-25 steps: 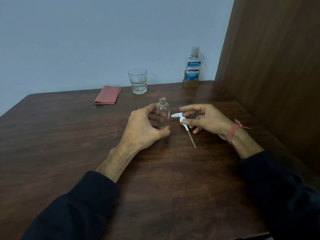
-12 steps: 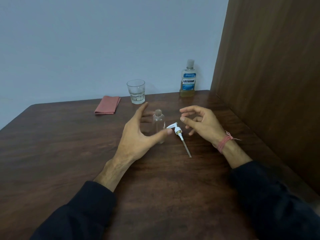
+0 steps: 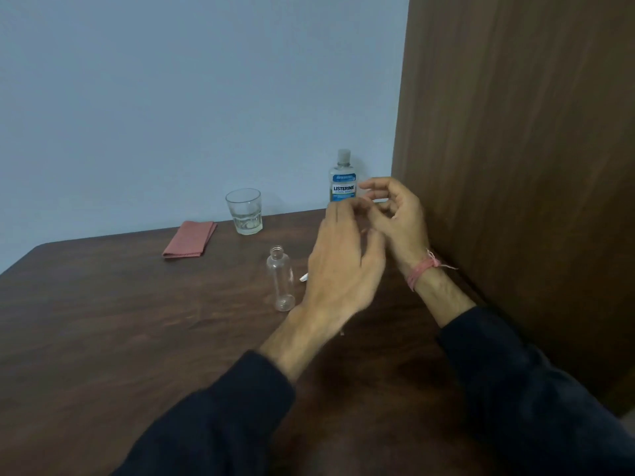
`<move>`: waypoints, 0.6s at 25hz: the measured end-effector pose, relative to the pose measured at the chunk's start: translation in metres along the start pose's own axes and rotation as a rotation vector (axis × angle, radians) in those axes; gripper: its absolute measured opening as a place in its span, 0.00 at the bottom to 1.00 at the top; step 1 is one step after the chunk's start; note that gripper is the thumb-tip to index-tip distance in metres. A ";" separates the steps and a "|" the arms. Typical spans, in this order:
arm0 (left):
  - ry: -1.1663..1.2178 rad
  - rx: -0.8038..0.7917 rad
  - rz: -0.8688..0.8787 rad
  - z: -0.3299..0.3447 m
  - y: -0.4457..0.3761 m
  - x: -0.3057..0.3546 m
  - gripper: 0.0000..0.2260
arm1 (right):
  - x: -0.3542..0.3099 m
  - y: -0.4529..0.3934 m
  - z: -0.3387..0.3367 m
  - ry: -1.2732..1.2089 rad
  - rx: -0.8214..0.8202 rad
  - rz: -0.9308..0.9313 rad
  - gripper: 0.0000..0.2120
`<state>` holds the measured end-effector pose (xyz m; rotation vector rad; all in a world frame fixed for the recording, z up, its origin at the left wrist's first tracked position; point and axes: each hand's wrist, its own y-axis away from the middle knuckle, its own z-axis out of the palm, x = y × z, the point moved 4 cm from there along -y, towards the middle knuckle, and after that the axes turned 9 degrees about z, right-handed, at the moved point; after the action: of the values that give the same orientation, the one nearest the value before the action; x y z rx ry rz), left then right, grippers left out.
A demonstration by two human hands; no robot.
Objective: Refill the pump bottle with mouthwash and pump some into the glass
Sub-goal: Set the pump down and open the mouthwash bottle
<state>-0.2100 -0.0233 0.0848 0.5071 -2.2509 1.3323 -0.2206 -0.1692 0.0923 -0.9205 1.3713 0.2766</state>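
While the folded pink cloth is lying at ten o'clock and the glass, with a little clear liquid in it, is standing at eleven, the small clear pump bottle is standing open-necked and alone near the centre of the table. A second ago the left hand was wrapped around it and the right was setting the pump head down beside it; now both are lifting away toward one o'clock, so the uncapping step looks finished and the pour is next. Only the white tip of the pump head is peeking out from behind the left hand, which is hovering with fingers loosely spread and holding nothing. Behind it, the Listerine bottle is standing capped at the far edge. The right hand is curling half open just beside that bottle, not yet gripping it; whether a fingertip is touching it I cannot tell.
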 end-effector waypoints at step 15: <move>0.115 0.134 -0.704 0.120 -0.150 -0.182 0.33 | 0.147 -0.136 0.042 0.149 -0.269 0.395 0.32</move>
<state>-0.0054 -0.1848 0.0382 1.1110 -1.6491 1.0946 -0.0671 -0.2756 0.0084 -0.8966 1.6799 0.7192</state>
